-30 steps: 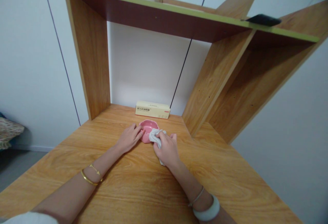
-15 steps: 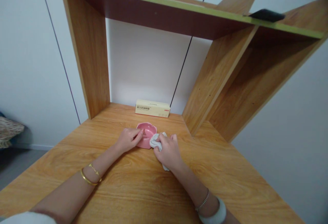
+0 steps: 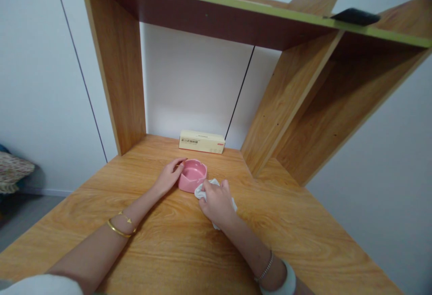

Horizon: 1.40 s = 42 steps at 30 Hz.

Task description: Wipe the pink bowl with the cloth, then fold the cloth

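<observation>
Clutching a cloth (image 3: 199,192), the right hand (image 3: 218,203) touches it to the bowl (image 3: 187,185), whose left side the left hand (image 3: 168,177) grips.

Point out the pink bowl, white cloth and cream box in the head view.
Pink bowl (image 3: 189,185): head view, outer front wall.
White cloth (image 3: 199,191): head view, left fold beside the bowl.
Cream box (image 3: 201,145): head view, front face.

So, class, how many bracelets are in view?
4: gold chain and gold bangle, left arm; silvery bracelet and pale bangle, right arm. Any beyond the frame can't be seen.
</observation>
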Each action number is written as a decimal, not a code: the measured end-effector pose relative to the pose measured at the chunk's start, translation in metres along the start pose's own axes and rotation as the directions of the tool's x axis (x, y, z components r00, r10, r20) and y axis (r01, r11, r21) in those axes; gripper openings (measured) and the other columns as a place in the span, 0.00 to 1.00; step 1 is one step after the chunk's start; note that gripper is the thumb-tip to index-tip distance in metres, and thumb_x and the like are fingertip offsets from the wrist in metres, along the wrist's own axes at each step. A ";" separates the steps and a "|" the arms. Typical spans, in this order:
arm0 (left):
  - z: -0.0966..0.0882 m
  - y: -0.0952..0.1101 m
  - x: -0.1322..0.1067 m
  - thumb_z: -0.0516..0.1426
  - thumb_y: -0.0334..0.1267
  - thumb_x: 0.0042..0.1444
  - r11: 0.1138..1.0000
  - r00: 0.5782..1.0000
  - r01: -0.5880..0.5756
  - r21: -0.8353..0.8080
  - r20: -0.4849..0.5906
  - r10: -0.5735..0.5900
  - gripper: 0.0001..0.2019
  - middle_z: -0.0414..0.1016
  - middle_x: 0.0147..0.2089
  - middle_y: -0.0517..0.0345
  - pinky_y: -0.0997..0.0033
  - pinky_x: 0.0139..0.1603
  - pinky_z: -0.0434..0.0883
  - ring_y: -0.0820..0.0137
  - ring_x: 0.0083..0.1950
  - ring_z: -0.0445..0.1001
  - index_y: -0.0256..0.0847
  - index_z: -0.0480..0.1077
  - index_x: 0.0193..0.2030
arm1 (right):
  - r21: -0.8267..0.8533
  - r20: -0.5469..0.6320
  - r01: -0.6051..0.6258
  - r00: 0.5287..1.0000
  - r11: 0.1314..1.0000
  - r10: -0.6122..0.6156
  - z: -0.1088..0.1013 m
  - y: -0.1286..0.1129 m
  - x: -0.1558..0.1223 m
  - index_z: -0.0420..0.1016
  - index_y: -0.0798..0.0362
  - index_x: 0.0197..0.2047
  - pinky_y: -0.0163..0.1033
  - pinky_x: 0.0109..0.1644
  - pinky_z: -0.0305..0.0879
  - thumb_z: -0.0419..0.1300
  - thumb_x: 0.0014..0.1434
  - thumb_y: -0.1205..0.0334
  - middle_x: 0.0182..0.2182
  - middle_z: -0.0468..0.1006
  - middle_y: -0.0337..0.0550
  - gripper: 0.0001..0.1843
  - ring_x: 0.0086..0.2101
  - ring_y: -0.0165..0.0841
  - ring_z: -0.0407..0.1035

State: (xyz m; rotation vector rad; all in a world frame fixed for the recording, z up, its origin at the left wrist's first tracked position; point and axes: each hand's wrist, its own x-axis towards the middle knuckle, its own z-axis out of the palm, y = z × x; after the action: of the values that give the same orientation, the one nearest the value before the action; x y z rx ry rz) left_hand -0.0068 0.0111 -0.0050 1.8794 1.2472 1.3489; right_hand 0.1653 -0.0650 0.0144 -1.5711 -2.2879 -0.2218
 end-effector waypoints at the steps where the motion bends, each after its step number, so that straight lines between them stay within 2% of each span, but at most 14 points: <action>1: 0.001 0.001 -0.001 0.47 0.43 0.56 1.000 1.000 0.001 -0.001 0.012 -0.001 0.18 0.72 0.49 0.51 0.63 0.51 0.65 0.65 0.49 0.70 0.37 0.68 0.48 | 0.012 -0.026 -0.001 1.000 1.000 0.001 0.000 0.001 0.000 0.63 0.52 0.31 0.40 0.39 0.44 0.53 0.47 0.67 0.29 0.76 0.41 0.05 0.30 0.34 0.66; 5: 0.001 0.004 -0.004 0.46 0.42 0.56 1.000 1.000 0.007 -0.009 0.031 -0.007 0.20 0.69 0.53 0.49 0.61 0.56 0.61 0.65 0.54 0.66 0.36 0.64 0.53 | 0.098 -0.190 -0.003 0.982 0.995 0.021 -0.001 0.005 0.000 0.64 0.52 0.32 0.39 0.39 0.44 0.52 0.49 0.68 0.31 0.76 0.41 0.05 0.32 0.33 0.66; 7: 0.000 0.003 -0.004 0.45 0.42 0.57 1.000 0.999 0.003 -0.013 0.033 -0.003 0.21 0.68 0.54 0.49 0.61 0.56 0.61 0.65 0.54 0.66 0.36 0.61 0.55 | 0.102 -0.159 0.021 0.987 0.995 -0.005 0.000 0.006 0.001 0.64 0.52 0.32 0.39 0.39 0.44 0.52 0.49 0.69 0.31 0.76 0.40 0.05 0.33 0.33 0.66; 11: -0.001 0.002 -0.004 0.45 0.43 0.58 1.000 0.999 -0.017 -0.008 0.044 0.018 0.22 0.68 0.53 0.50 0.62 0.55 0.62 0.66 0.53 0.67 0.37 0.57 0.57 | 0.045 -0.007 0.017 1.000 0.999 -0.017 0.003 0.006 0.002 0.64 0.52 0.30 0.39 0.39 0.44 0.53 0.48 0.68 0.30 0.76 0.40 0.04 0.32 0.33 0.66; 13: -0.001 0.002 -0.003 0.45 0.42 0.58 1.000 0.999 -0.022 0.000 0.047 0.022 0.21 0.68 0.53 0.49 0.62 0.55 0.62 0.66 0.53 0.67 0.37 0.58 0.57 | 0.046 -0.032 -0.013 0.999 0.999 0.014 0.003 0.007 0.002 0.64 0.52 0.31 0.39 0.39 0.44 0.53 0.49 0.68 0.31 0.76 0.40 0.04 0.32 0.33 0.66; 17: 0.001 0.000 -0.003 0.44 0.42 0.58 0.999 0.999 -0.036 0.009 0.041 0.035 0.19 0.68 0.53 0.49 0.62 0.54 0.63 0.66 0.53 0.67 0.37 0.61 0.53 | 0.091 -0.172 -0.034 0.984 0.995 0.050 0.001 0.009 0.002 0.65 0.52 0.33 0.39 0.39 0.44 0.51 0.51 0.69 0.33 0.76 0.40 0.05 0.35 0.32 0.66; 23: 0.005 -0.006 0.000 0.45 0.40 0.57 0.999 0.999 -0.032 -0.004 0.017 0.032 0.17 0.69 0.51 0.49 0.63 0.53 0.65 0.67 0.51 0.68 0.37 0.62 0.51 | 0.007 -0.019 -0.029 0.999 1.000 0.029 0.005 0.003 0.001 0.64 0.53 0.30 0.40 0.40 0.44 0.54 0.48 0.69 0.30 0.76 0.41 0.04 0.32 0.33 0.67; 26: 0.005 -0.008 0.000 0.45 0.39 0.57 1.000 0.999 -0.031 0.000 0.017 0.031 0.18 0.69 0.51 0.49 0.62 0.52 0.65 0.66 0.51 0.68 0.37 0.61 0.52 | 0.023 -0.080 -0.036 0.996 0.999 0.038 0.005 0.001 -0.001 0.64 0.53 0.31 0.40 0.40 0.44 0.52 0.50 0.68 0.29 0.76 0.41 0.03 0.33 0.34 0.67; 29: 0.006 -0.009 0.002 0.45 0.39 0.56 1.000 0.999 -0.029 0.010 0.018 0.029 0.18 0.68 0.51 0.47 0.61 0.52 0.65 0.65 0.51 0.68 0.36 0.63 0.51 | 0.062 -0.139 0.016 0.990 0.998 -0.007 0.005 -0.001 -0.002 0.63 0.53 0.31 0.40 0.39 0.45 0.52 0.50 0.68 0.30 0.76 0.41 0.04 0.34 0.33 0.66; 34: 0.005 -0.011 0.005 0.47 0.41 0.55 0.999 0.999 -0.025 0.021 0.020 0.025 0.17 0.68 0.48 0.47 0.61 0.49 0.67 0.65 0.49 0.68 0.36 0.65 0.49 | 0.018 -0.037 0.046 0.998 0.999 -0.045 0.008 -0.008 -0.002 0.62 0.53 0.30 0.41 0.40 0.44 0.53 0.47 0.68 0.30 0.76 0.41 0.04 0.32 0.34 0.66; 38: 0.004 -0.011 0.003 0.49 0.42 0.54 0.999 1.000 -0.020 0.030 0.018 0.019 0.16 0.69 0.47 0.47 0.58 0.51 0.65 0.63 0.49 0.68 0.36 0.65 0.45 | 0.021 -0.050 0.006 0.999 1.000 -0.004 0.008 -0.007 -0.002 0.62 0.52 0.31 0.41 0.40 0.44 0.53 0.49 0.68 0.30 0.76 0.40 0.04 0.32 0.34 0.67; 42: 0.005 -0.011 -0.002 0.52 0.47 0.53 1.000 0.998 0.005 -0.002 0.062 -0.005 0.18 0.69 0.47 0.47 0.56 0.51 0.65 0.62 0.48 0.69 0.36 0.60 0.46 | 0.023 -0.096 -0.101 0.990 0.995 0.103 0.006 0.008 0.002 0.64 0.52 0.32 0.40 0.39 0.44 0.52 0.51 0.68 0.30 0.76 0.40 0.03 0.33 0.33 0.67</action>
State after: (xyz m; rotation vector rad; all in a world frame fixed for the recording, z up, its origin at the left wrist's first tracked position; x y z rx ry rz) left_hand -0.0067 0.0147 -0.0163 1.9006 1.2178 1.2788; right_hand 0.1711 -0.0582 0.0092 -1.6267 -2.1243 -0.2453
